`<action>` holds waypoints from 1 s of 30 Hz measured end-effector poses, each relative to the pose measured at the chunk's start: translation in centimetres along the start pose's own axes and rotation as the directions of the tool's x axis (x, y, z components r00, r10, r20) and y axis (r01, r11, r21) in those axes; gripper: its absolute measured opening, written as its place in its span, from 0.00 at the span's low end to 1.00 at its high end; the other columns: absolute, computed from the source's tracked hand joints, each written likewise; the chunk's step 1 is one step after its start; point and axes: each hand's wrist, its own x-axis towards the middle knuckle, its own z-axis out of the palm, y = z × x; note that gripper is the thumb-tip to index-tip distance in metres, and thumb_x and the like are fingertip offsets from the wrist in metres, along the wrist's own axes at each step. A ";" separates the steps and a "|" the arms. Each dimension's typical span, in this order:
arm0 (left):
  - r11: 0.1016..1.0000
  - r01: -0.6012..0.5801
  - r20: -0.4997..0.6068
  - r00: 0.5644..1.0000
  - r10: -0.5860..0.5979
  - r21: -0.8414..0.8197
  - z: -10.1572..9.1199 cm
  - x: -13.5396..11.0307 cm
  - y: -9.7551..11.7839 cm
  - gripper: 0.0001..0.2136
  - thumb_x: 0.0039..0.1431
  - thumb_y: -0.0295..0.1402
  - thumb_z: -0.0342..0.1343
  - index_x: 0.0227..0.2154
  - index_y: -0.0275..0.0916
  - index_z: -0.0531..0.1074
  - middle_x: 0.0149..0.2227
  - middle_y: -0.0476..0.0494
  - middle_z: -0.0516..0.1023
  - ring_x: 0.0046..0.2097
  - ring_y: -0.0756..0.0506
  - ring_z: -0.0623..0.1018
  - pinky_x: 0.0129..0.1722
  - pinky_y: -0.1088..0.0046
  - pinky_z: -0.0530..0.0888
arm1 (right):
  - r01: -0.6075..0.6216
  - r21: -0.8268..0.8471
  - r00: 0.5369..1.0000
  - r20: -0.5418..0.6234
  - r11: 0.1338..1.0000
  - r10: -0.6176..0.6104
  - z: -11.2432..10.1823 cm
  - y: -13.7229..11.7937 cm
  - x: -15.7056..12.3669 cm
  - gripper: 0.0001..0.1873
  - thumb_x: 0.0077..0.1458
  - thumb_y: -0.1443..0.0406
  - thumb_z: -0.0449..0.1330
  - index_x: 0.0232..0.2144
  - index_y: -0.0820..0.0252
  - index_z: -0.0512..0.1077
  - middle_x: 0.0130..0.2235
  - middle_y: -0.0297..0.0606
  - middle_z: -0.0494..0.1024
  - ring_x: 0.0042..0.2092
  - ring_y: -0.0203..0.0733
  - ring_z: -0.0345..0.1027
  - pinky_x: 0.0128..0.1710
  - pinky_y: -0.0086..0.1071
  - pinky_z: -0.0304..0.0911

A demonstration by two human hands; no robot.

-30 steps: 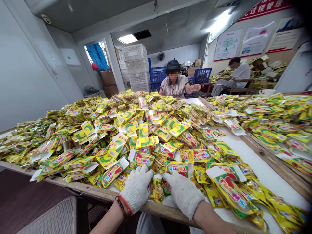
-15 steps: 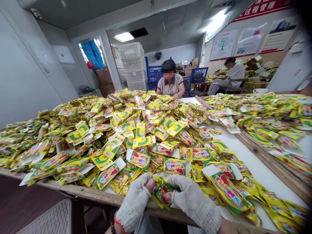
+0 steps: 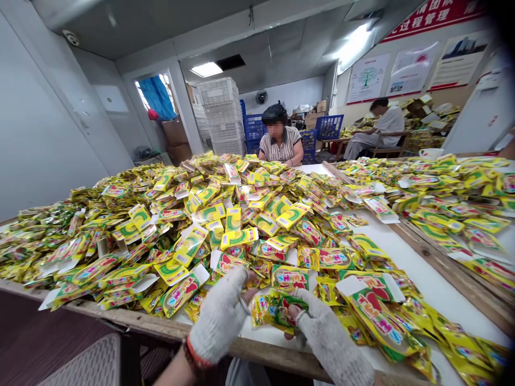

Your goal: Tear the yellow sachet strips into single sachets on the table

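Both my hands wear white knit gloves with open fingertips. My left hand [image 3: 220, 316] and my right hand [image 3: 328, 338] pinch a small stack of yellow-green sachets [image 3: 276, 310] between them, lifted just above the near edge of the table [image 3: 418, 279]. A flat yellow carton with red lettering [image 3: 289, 277] lies right behind the sachets. Beyond it a big heap of the same cartons and sachets [image 3: 193, 214] covers the table.
A person in a striped top [image 3: 280, 143] sits at the far end of the table. Another person [image 3: 380, 127] sits at the back right. A second table [image 3: 454, 187] on the right carries more cartons. White and blue crates [image 3: 225, 115] are stacked by the doorway.
My hands lay flat on the sachets a second ago. They closed on a few sachets, raised them off the table and now hold them fanned between the fingertips.
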 end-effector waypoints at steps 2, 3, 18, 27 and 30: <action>0.899 -0.142 0.028 0.989 0.143 0.415 -1.9 1.7 -1.1 0.20 0.57 0.21 0.48 0.52 0.41 0.68 0.50 0.39 0.74 0.55 0.38 0.69 0.58 0.54 0.63 | -0.101 0.075 0.995 0.011 0.992 0.101 0.0 0.3 0.3 0.25 0.56 0.55 0.52 0.51 0.65 0.69 0.23 0.37 0.78 0.23 0.42 0.72 0.21 0.31 0.62; 0.820 -0.196 0.086 0.980 0.178 0.537 -2.7 2.5 -1.6 0.25 0.54 0.18 0.47 0.55 0.41 0.67 0.51 0.39 0.73 0.57 0.38 0.68 0.60 0.51 0.60 | -0.126 0.107 0.992 0.021 0.986 0.124 0.0 0.3 0.3 0.26 0.56 0.55 0.52 0.51 0.65 0.68 0.22 0.36 0.77 0.22 0.42 0.71 0.19 0.30 0.60; 0.470 0.298 0.132 0.926 -0.354 -0.831 1.7 -1.9 0.6 0.30 0.52 0.45 0.63 0.54 0.38 0.63 0.50 0.32 0.76 0.51 0.33 0.77 0.48 0.55 0.76 | -0.062 0.572 0.998 0.057 0.818 0.036 1.4 -0.5 -0.6 0.33 0.42 0.44 0.67 0.43 0.59 0.72 0.31 0.38 0.79 0.24 0.37 0.70 0.19 0.26 0.60; 0.908 -0.262 0.149 0.963 0.224 0.327 -2.0 -2.4 0.6 0.34 0.39 0.26 0.63 0.55 0.45 0.67 0.55 0.39 0.73 0.61 0.30 0.66 0.66 0.41 0.45 | -0.096 0.398 0.976 0.219 0.912 0.007 -0.3 -1.4 -1.0 0.23 0.48 0.51 0.65 0.42 0.58 0.73 0.26 0.33 0.77 0.20 0.33 0.67 0.17 0.23 0.55; 0.932 -0.090 0.157 0.987 0.036 0.352 -0.9 -2.6 0.7 0.28 0.44 0.30 0.62 0.52 0.40 0.69 0.53 0.35 0.74 0.54 0.34 0.73 0.59 0.52 0.67 | -0.068 0.405 0.996 0.074 0.912 0.042 0.0 -0.3 -1.0 0.29 0.51 0.48 0.61 0.49 0.61 0.69 0.23 0.33 0.76 0.21 0.36 0.67 0.19 0.25 0.56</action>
